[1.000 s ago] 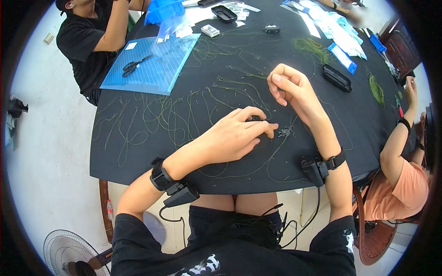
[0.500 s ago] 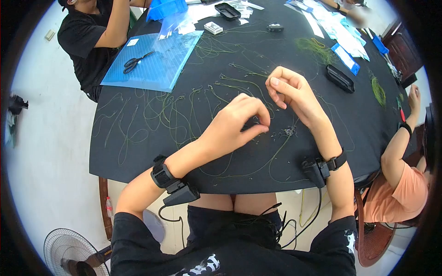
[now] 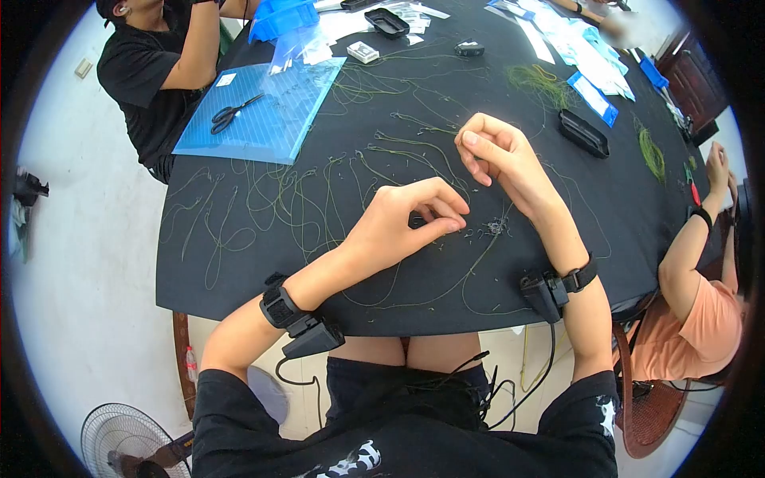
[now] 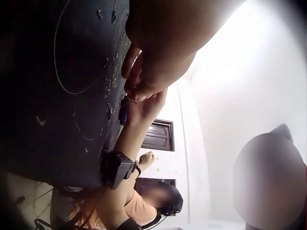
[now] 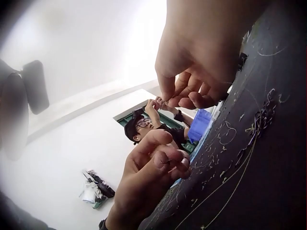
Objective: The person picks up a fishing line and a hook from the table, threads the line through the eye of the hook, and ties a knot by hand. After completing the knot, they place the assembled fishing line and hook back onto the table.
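The fingers of the left hand are curled, and a small dark hook-like piece is pinched at the tips of the thumb and index finger; its exact form is too small to be read. The fingers of the right hand are bent inward, with the thumb and index fingertip set narrowly together; whether a strand is gripped between them cannot be told. The right fingertips are positioned beyond the left fingertips, and the two hands are held apart. A heap of small dark pieces is located just to the right of the left fingertips, on the black-covered table. Green lines are spread beyond the left fingers and to their left, some in open loops. A black tray is placed to the right of the right fingers, and a loose green tangle is laid beyond them. Well to the left of the right fingers, black-handled scissors are laid on a blue translucent sheet. A white box is set beyond both hands, to the left of the right fingertips. Behind the fingers, a black camera unit is strapped at each wrist, the left one and the right one being cabled.
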Tool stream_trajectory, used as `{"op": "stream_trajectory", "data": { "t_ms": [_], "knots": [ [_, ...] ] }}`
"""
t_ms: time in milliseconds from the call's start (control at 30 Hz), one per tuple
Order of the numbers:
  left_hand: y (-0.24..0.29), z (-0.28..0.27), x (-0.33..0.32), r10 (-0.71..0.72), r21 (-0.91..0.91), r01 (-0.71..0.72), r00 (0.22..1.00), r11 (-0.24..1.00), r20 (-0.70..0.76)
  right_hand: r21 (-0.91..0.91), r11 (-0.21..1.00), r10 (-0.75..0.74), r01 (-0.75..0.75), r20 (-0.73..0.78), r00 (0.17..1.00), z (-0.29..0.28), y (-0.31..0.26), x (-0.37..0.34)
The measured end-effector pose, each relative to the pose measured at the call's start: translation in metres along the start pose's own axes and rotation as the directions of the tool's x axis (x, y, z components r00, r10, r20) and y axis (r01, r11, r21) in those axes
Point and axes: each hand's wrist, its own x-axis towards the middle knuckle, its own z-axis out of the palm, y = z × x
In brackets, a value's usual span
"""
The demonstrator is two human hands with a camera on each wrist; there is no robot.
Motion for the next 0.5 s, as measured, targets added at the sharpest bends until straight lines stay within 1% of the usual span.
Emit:
{"op": "stream_trajectory", "data": {
  "t_ms": [100, 300, 500],
  "knots": [
    [0.0026, -0.0015, 0.0, -0.048, -0.008, 0.048, 0.999, 0.999, 0.017, -0.01, 1.0, 0.012, -0.012, -0.008, 1.0, 0.0009, 0.0004, 0.0001],
    [-0.0001, -0.001, -0.0006, -0.054, -0.007, 0.055, 0.998, 0.998, 0.024, -0.01, 1.0, 0.023, -0.023, -0.001, 1.0, 0.0011, 0.0006, 0.0001],
    [0.0017, -0.0018, -0.0026, -0.112, -0.054, 0.113, 0.993, 0.992, 0.032, -0.022, 0.999, 0.042, -0.041, 0.022, 0.999, 0.0, 0.0001, -0.0005]
  ]
}}
